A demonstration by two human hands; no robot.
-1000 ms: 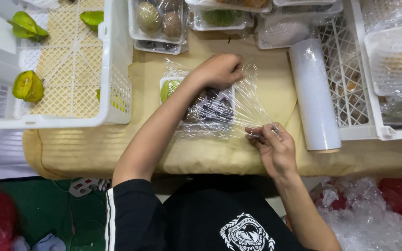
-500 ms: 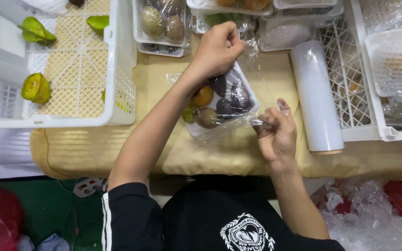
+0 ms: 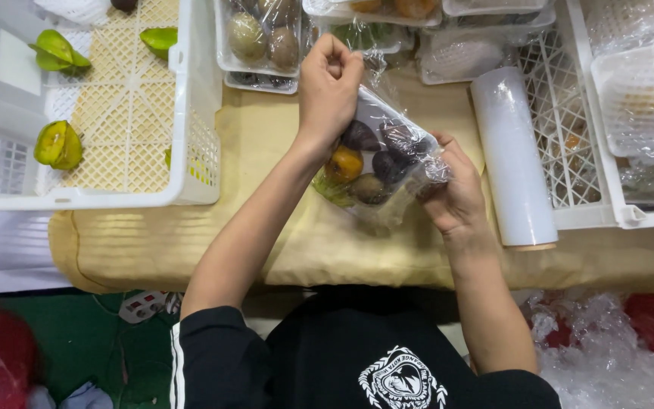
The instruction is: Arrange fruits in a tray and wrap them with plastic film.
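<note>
Three green starfruit lie in the white crate at far left. One left hand pinches cling film shut above one fruit tray, which sits tilted over the tan cloth at centre. One right hand clamps the tray's near-right edge. One film roll lies right. Half a second ago the tray lay flatter and the right hand was off it
</note>
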